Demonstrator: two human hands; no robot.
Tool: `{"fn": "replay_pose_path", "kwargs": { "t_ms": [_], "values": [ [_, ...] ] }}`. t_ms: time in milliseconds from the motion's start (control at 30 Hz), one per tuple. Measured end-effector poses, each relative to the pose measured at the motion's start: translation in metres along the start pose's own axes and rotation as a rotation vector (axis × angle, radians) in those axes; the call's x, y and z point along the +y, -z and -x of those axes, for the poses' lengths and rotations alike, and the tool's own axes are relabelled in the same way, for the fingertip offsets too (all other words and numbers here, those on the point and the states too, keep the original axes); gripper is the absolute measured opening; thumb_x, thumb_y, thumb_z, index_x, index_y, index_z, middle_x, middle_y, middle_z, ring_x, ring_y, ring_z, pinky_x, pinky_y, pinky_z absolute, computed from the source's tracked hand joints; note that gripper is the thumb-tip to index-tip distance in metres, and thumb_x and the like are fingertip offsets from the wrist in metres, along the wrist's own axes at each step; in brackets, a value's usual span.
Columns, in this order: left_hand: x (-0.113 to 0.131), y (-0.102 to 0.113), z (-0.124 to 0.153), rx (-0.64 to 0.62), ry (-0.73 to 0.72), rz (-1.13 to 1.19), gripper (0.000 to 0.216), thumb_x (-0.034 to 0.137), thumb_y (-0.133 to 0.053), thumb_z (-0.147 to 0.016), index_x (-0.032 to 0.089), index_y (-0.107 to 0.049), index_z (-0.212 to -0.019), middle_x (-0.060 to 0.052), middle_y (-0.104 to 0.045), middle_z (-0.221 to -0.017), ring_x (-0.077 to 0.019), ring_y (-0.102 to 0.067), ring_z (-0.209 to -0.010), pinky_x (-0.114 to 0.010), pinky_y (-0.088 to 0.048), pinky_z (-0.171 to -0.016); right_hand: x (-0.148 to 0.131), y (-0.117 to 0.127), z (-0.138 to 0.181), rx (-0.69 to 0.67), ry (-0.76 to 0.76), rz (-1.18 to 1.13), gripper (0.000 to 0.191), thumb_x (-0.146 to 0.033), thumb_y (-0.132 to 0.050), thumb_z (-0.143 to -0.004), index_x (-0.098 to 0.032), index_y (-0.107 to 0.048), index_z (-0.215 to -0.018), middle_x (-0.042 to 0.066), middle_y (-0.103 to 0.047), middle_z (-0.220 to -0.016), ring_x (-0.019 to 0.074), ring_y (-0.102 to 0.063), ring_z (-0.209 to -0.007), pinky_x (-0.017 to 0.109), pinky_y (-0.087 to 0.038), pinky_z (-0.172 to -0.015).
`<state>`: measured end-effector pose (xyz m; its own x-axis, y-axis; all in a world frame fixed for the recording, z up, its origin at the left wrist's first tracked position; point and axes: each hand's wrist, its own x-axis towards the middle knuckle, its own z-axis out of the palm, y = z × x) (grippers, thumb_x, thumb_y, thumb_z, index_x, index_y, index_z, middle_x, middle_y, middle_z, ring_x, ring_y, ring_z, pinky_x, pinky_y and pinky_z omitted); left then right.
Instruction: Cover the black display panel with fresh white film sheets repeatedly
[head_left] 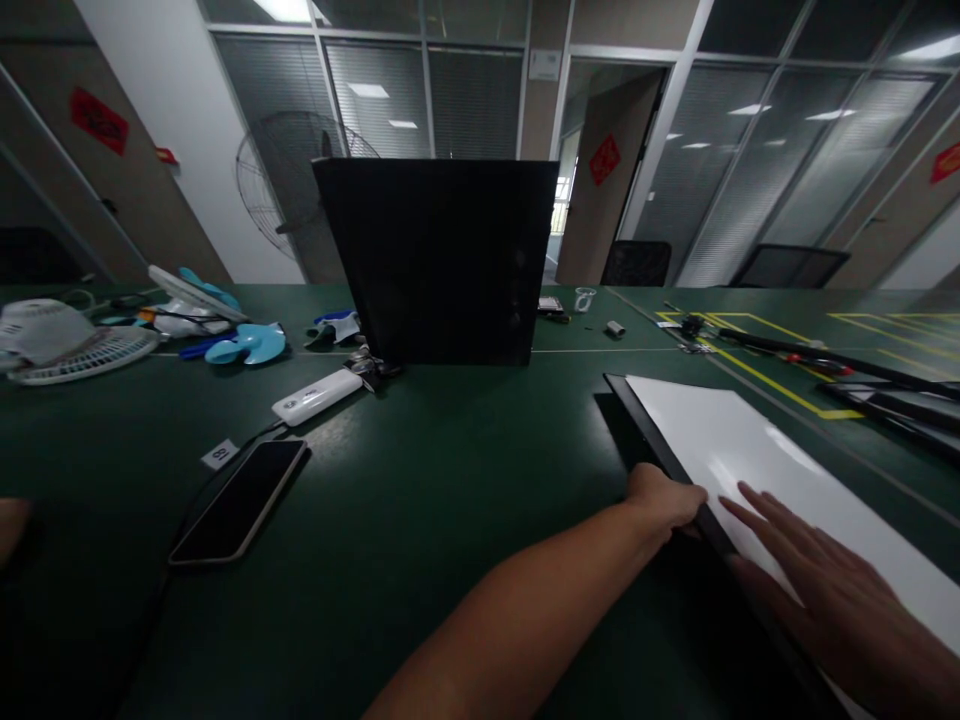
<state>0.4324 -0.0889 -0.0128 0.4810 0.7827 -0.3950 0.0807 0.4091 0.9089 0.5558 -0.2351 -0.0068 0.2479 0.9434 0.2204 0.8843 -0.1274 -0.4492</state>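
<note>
At near right, the white panel point(750, 450) lay flat on the green table point(450, 520). Left hand point(664, 500) was closed on its dark left edge, and I judged the fingers hooked under to lift. Right hand point(825, 590) was spread flat on top, gripping nothing, likely steadying it. I counted one panel, one phone point(240, 500), one black box point(442, 260), two hands.

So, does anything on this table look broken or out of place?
Yes. At far left a white fan grille lies flat on the table with blue blades loose beside it, as if taken apart. The white panel, gripped at its edge by the left hand with the right hand flat on it, looks whole.
</note>
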Motion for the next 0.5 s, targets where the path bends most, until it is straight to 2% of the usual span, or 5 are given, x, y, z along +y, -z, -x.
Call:
{"fn": "replay_pose_path", "kwargs": {
  "t_ms": [100, 200, 333, 433, 500],
  "values": [
    [-0.003, 0.001, 0.002, -0.030, -0.019, 0.004, 0.039, 0.018, -0.078, -0.070, 0.009, -0.076, -0.108, -0.015, -0.078, -0.107, -0.0288, -0.077, -0.083, -0.024, -0.053, -0.043, 0.016, -0.026, -0.012, -0.061, 0.006, 0.149, 0.078, -0.075, -0.036, -0.087, -0.046, -0.034, -0.159, -0.004, -0.030, -0.166, 0.0321, -0.023, -0.153, 0.068, -0.022, -0.121],
    [-0.004, 0.004, 0.004, -0.007, -0.029, -0.080, 0.035, 0.025, -0.081, -0.070, 0.012, -0.078, -0.102, -0.014, -0.079, -0.104, -0.0289, -0.077, -0.086, -0.028, -0.061, -0.056, 0.041, -0.038, -0.018, -0.136, -0.008, 0.215, 0.072, -0.068, -0.022, -0.095, -0.045, -0.018, -0.163, -0.005, -0.025, -0.168, 0.0293, -0.019, -0.154, 0.068, -0.022, -0.120],
    [0.000, 0.013, 0.011, 0.027, -0.080, -0.253, 0.034, 0.028, -0.081, -0.073, 0.012, -0.079, -0.102, -0.015, -0.078, -0.107, -0.0313, -0.075, -0.101, -0.032, -0.062, -0.082, 0.067, -0.037, -0.035, -0.145, -0.015, 0.255, 0.068, -0.066, -0.020, -0.098, -0.046, -0.017, -0.163, -0.005, -0.022, -0.169, 0.0283, -0.014, -0.155, 0.068, -0.016, -0.121],
    [0.005, 0.017, 0.020, 0.023, -0.099, -0.311, 0.032, 0.031, -0.077, -0.077, 0.012, -0.078, -0.103, -0.016, -0.078, -0.108, -0.0319, -0.073, -0.108, -0.032, -0.059, -0.088, 0.082, -0.034, -0.053, -0.158, -0.082, 0.260, 0.071, -0.067, -0.016, -0.097, -0.043, -0.021, -0.164, -0.003, -0.022, -0.169, 0.0296, -0.015, -0.155, 0.070, -0.015, -0.119],
    [0.006, 0.020, 0.027, 0.010, -0.108, -0.279, 0.032, 0.032, -0.075, -0.080, 0.011, -0.078, -0.103, -0.018, -0.078, -0.109, -0.0326, -0.073, -0.110, -0.032, -0.059, -0.089, 0.091, -0.030, -0.064, -0.147, -0.084, 0.293, 0.072, -0.067, -0.014, -0.096, -0.042, -0.026, -0.163, -0.001, -0.027, -0.167, 0.0324, -0.020, -0.153, 0.073, -0.023, -0.115]
  ]
}}
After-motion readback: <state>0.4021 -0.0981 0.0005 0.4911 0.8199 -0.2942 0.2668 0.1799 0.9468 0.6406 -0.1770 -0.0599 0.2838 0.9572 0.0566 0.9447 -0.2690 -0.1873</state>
